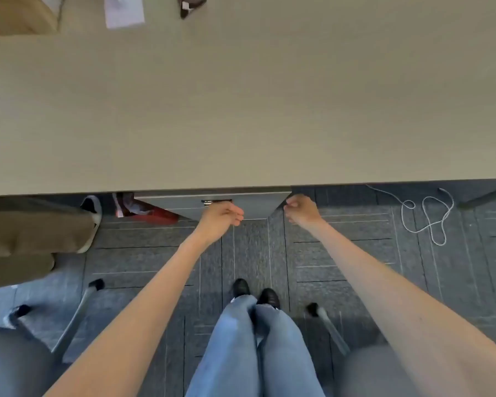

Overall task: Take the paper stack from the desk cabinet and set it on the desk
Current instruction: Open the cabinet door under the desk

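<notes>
Head view: the left hand (222,214), fingers loosely curled and empty, sits at the cabinet (241,204) handle (209,202); the right hand (302,210), also curled, touches its corner. The paper stack is unseen, presumably inside, beneath the surface (241,110).

Bare forearms, no sleeves; light blue jeans (249,348), slightly frayed at the hems, over black shoes (255,292).

A white cord (425,216) lies looped on the carpet right of the right hand (302,209). A red bag (152,214) and someone's shoe (93,206) sit left of the left hand (222,216).
</notes>
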Action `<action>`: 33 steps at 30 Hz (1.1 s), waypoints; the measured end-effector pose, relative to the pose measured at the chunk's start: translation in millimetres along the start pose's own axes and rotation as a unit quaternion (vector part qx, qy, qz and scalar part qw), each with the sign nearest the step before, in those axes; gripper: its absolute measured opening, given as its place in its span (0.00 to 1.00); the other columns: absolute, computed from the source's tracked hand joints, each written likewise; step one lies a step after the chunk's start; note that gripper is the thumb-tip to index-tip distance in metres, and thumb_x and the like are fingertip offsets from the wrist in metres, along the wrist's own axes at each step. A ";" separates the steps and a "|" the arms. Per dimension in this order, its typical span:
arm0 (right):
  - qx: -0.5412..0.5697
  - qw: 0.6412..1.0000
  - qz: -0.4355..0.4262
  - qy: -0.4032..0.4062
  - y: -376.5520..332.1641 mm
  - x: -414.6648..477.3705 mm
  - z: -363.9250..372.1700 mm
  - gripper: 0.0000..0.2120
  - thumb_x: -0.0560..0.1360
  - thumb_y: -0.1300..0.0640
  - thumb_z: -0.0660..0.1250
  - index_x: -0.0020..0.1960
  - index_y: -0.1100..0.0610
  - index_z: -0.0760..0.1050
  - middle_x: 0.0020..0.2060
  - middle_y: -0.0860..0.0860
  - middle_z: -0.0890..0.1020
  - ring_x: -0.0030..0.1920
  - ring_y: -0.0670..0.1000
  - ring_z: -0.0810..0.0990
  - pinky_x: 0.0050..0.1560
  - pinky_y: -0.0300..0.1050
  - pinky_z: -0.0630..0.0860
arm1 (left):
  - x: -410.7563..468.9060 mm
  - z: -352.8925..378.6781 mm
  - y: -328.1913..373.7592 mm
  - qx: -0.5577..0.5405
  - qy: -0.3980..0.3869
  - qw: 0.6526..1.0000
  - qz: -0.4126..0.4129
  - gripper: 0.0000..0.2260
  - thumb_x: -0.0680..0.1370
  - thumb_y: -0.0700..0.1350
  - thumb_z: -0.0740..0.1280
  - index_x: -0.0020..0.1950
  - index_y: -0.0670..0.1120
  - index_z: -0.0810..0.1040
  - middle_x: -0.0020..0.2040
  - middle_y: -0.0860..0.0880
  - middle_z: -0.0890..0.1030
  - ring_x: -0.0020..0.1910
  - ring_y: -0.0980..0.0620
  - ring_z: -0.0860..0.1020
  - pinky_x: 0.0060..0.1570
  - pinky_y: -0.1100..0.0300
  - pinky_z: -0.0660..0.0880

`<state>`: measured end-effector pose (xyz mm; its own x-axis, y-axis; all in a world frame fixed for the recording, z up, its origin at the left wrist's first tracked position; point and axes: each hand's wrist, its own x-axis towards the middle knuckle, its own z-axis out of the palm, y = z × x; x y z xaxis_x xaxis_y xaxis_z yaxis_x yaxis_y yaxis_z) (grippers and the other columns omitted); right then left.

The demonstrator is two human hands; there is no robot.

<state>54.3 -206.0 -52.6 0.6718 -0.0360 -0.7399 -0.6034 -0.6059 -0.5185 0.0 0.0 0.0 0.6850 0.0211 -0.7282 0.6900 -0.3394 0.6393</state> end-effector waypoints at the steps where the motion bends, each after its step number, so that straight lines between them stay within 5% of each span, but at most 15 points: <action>1: -0.015 1.000 0.002 0.010 2.8 9.8 7.8 0.14 0.76 0.61 0.62 0.61 0.65 0.74 0.52 0.58 0.81 0.47 0.57 0.81 0.51 0.52 0.80 | 8.6 2.1 -10.1 -0.001 -0.002 1.000 -0.001 0.10 0.80 0.36 0.58 0.52 0.43 0.78 0.50 0.45 0.81 0.44 0.54 0.79 0.44 0.67 0.72; 4: -0.013 1.000 0.001 0.000 12.5 39.9 24.8 0.16 0.73 0.63 0.65 0.61 0.64 0.73 0.55 0.58 0.81 0.57 0.57 0.79 0.53 0.47 0.76 | 31.4 5.6 -36.5 0.004 0.004 1.000 -0.022 0.10 0.81 0.38 0.58 0.54 0.44 0.78 0.53 0.47 0.82 0.49 0.53 0.79 0.57 0.59 0.72; 7: 0.012 0.999 -0.005 -0.047 34.9 74.4 44.8 0.25 0.70 0.64 0.67 0.67 0.59 0.69 0.59 0.56 0.79 0.60 0.56 0.77 0.51 0.43 0.73 | 46.9 10.6 -61.1 0.001 0.012 1.000 -0.014 0.10 0.81 0.38 0.58 0.56 0.44 0.78 0.55 0.46 0.81 0.51 0.52 0.79 0.57 0.59 0.72; 10: 0.045 0.997 -0.011 -0.061 41.9 86.6 51.0 0.28 0.70 0.68 0.67 0.69 0.58 0.68 0.61 0.57 0.79 0.63 0.57 0.76 0.60 0.49 0.74 | 55.6 13.1 -70.9 -0.006 0.031 0.999 -0.008 0.11 0.81 0.37 0.58 0.57 0.42 0.78 0.55 0.46 0.81 0.52 0.51 0.80 0.58 0.58 0.73; 15: 0.021 0.998 -0.036 -0.037 52.5 90.0 55.4 0.20 0.71 0.74 0.62 0.62 0.75 0.67 0.61 0.71 0.75 0.66 0.69 0.70 0.64 0.68 0.67 | 69.1 23.2 -80.7 -0.005 0.054 0.999 -0.001 0.11 0.81 0.38 0.59 0.59 0.43 0.78 0.56 0.46 0.82 0.56 0.50 0.80 0.62 0.55 0.73; 19: 0.041 0.996 -0.031 -0.073 65.4 100.4 55.8 0.29 0.72 0.71 0.66 0.71 0.62 0.63 0.70 0.56 0.70 0.73 0.55 0.65 0.68 0.53 0.67 | 70.3 34.4 -95.8 -0.010 0.061 0.998 -0.007 0.11 0.80 0.37 0.59 0.59 0.44 0.78 0.57 0.46 0.82 0.58 0.50 0.79 0.66 0.52 0.72; 25: 0.033 0.998 -0.055 -0.024 86.9 108.3 63.3 0.22 0.73 0.72 0.64 0.65 0.61 0.69 0.63 0.57 0.76 0.68 0.54 0.72 0.56 0.45 0.74 | 63.4 48.6 -124.8 -0.033 0.075 0.997 -0.015 0.12 0.80 0.38 0.58 0.60 0.44 0.77 0.58 0.45 0.81 0.59 0.50 0.78 0.66 0.50 0.71; 30: -0.143 0.984 -0.103 -0.004 117.1 77.5 85.2 0.11 0.75 0.58 0.68 0.56 0.57 0.77 0.49 0.53 0.82 0.50 0.54 0.81 0.46 0.44 0.74 | 52.4 58.6 -146.4 -0.071 0.088 0.993 -0.044 0.12 0.80 0.43 0.62 0.63 0.44 0.74 0.60 0.45 0.79 0.62 0.49 0.77 0.66 0.49 0.72; 33: -0.271 0.950 -0.153 0.032 129.9 59.1 99.8 0.09 0.76 0.56 0.65 0.55 0.56 0.75 0.49 0.55 0.82 0.48 0.58 0.82 0.44 0.50 0.78 | 49.3 61.6 -158.1 -0.120 0.105 0.984 -0.076 0.23 0.79 0.50 0.64 0.70 0.42 0.67 0.66 0.46 0.75 0.65 0.49 0.74 0.68 0.49 0.70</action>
<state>-27.3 -207.5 -206.4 0.8153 0.1710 -0.5532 -0.0773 -0.9147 -0.3967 -89.7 -3.2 -152.2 0.5853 0.2570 -0.7690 0.8064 -0.0854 0.5852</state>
